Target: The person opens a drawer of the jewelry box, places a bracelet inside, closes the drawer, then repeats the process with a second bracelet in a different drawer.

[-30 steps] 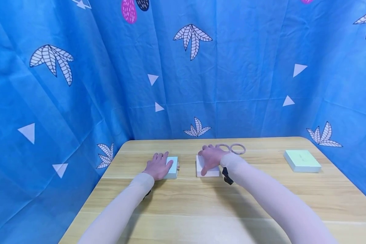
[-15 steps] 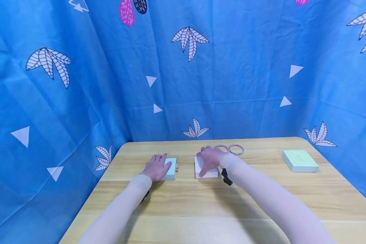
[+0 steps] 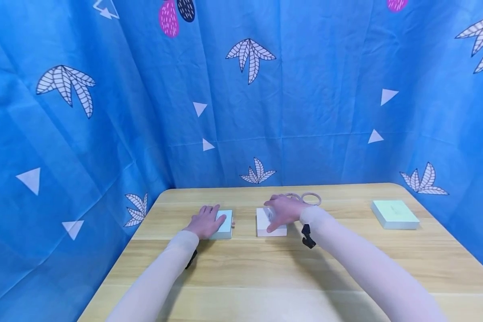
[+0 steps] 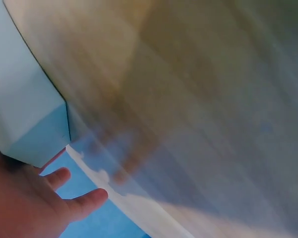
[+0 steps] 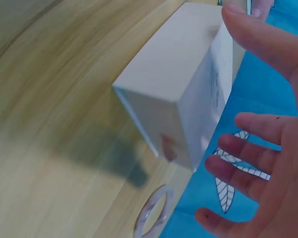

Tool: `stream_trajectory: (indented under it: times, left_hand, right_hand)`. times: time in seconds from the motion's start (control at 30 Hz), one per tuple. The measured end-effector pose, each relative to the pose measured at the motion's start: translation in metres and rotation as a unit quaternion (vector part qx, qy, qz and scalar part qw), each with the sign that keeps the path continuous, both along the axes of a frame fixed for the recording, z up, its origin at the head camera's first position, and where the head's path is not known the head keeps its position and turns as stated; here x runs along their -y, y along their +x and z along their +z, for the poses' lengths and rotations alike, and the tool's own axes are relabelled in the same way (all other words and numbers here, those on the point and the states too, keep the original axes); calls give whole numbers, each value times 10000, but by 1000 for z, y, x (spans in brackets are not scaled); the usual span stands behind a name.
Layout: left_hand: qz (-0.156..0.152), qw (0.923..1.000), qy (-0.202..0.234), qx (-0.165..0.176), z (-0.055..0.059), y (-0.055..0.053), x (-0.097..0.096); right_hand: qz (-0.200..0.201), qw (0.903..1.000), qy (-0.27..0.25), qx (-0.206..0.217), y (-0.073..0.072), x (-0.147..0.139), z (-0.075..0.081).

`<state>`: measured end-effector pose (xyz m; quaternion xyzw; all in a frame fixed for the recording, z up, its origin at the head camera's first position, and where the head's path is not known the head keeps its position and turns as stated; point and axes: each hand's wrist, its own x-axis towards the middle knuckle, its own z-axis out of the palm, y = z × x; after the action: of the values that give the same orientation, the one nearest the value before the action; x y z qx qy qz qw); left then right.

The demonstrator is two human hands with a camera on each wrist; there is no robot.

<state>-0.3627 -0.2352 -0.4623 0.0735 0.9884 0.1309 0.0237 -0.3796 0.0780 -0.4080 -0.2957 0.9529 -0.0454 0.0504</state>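
Note:
My left hand [image 3: 203, 222] rests on the left part of a small pale blue box [image 3: 226, 220], fingers straight and pointing away, thumb across the lid. In the left wrist view the same box [image 4: 27, 79] shows at upper left, with the left hand [image 4: 27, 208] below it. Over a white box [image 3: 262, 227] to the right is my right hand [image 3: 285, 209], covering its right part. The right wrist view shows the right hand [image 5: 268, 163] with fingers spread beside the white box [image 5: 161, 59]; the thumb tip overlaps its top corner, and the palm holds nothing.
Behind the right hand lie two pale rings [image 3: 320, 200] side by side. A light green box [image 3: 395, 214] sits at the table's right. A small pinkish piece [image 3: 233, 223] sticks out at the blue box's right side. Blue patterned curtain [image 3: 326, 98] encloses the wooden table [image 3: 245, 268].
Between half a second ago and now, my right hand has shifted slightly right and its fingers have loosened, baring grey print on the white box. My left hand stays on the blue box.

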Motion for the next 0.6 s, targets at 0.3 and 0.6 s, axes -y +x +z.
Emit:
stream_trajectory:
  times: [0.3,0.6]
  left_hand:
    - [-25,9999,97,-82,10,-2,1]
    - [-413,9988,102,-229,31,-2,-37]
  right_hand:
    - [12,9990,-456,14,3,-23,-6]
    - [-285,9965,-725,316,6,-44,-12]
